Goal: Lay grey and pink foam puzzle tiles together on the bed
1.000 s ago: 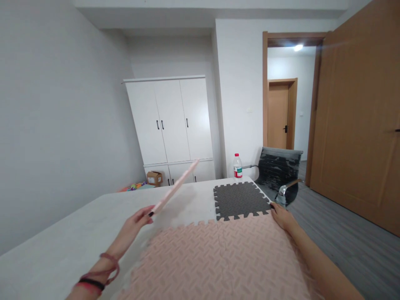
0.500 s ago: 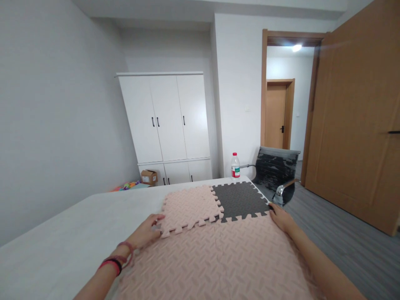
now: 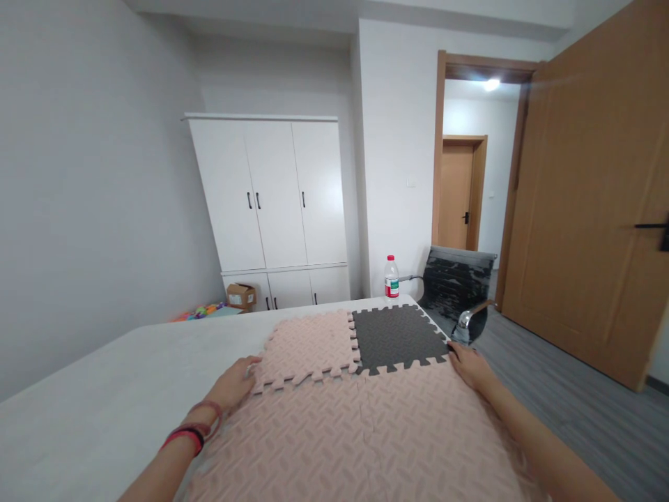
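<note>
We rest our left hand (image 3: 235, 382), fingers spread, on the near corner of the pink foam tile (image 3: 308, 346) lying on the table (image 3: 104, 390); our right hand (image 3: 467, 362) lies flat beside the grey tile (image 3: 397, 338)

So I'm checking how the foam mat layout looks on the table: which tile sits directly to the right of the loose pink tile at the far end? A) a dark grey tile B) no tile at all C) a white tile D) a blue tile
A: the dark grey tile lies right beside the pink tile that the left hand touches at its near left corner.
</note>
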A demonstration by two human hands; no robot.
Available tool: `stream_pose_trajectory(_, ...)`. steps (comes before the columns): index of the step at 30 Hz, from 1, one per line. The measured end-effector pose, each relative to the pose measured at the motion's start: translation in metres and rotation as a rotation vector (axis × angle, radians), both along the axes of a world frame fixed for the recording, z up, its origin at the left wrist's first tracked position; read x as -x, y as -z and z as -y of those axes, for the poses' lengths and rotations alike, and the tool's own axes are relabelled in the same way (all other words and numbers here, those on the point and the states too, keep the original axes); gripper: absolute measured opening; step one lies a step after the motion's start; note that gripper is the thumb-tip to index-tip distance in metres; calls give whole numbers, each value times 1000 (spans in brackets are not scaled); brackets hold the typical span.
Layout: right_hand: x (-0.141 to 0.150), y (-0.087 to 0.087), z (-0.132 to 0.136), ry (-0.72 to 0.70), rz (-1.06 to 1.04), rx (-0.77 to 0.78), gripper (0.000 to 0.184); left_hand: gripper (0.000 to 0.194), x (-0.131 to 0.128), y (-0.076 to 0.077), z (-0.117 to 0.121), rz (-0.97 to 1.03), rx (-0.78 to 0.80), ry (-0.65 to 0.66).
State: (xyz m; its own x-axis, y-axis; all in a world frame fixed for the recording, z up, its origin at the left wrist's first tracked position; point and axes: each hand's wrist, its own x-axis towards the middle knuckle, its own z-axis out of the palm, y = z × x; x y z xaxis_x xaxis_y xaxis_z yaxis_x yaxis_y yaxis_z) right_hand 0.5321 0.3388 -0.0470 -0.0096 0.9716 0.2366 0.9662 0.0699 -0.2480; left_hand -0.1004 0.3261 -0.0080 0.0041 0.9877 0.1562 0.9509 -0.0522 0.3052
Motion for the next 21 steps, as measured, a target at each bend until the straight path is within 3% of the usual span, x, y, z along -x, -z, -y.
stream_pose_trajectory(5,33,-22,11,-55,30,-88,42,44,-10,-3,11,-53,2,-119)
stream_pose_trajectory(10,127,-40,10,-249,-44,-100,40,46,-19,-4,23,-70,16,-161)
stream_pose_trajectory(15,219,-34,2,-408,-158,-52,47,41,-28,0,30,-80,2,-216)
stream_pose_trajectory(18,241,-26,-1,-415,-222,-31,51,37,-32,1,33,-88,-27,-204)
stream_pose_trajectory(21,243,-21,0,-422,-262,-42,45,37,-32,1,34,-92,-39,-180)
